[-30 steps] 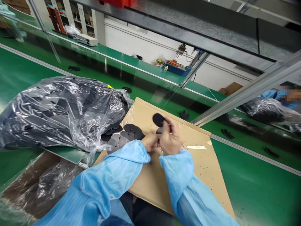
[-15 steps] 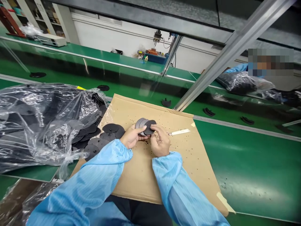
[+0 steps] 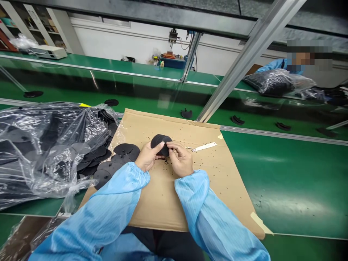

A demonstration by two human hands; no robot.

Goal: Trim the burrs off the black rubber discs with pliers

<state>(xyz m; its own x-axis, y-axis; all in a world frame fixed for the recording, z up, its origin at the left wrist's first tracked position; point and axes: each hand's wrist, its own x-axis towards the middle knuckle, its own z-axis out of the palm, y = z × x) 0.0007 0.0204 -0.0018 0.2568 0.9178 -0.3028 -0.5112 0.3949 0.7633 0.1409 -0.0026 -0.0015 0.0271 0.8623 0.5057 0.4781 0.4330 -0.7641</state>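
Observation:
Several round black discs are held overlapped above the cardboard. My left hand is closed on them from the left, its thumb across their faces and fingers beneath. With thumb and fingertips my right hand pinches the right edge of the front disc. More black discs with small raised studs lie loose at the cardboard's left edge. To the right of my right hand rests a white-handled cutting knife. Tiny black scraps are scattered over the cardboard.
A large clear plastic bag full of black discs fills the left side. Behind the cardboard, black curved pieces lie on a green surface beyond a metal rail. A slanted metal post rises at the back. Another person in blue sits at far right.
The discs in my hands have tilted and closed up from a fanned, greyish stack into a darker overlap. Both hands remain on them. The view has shifted slightly.

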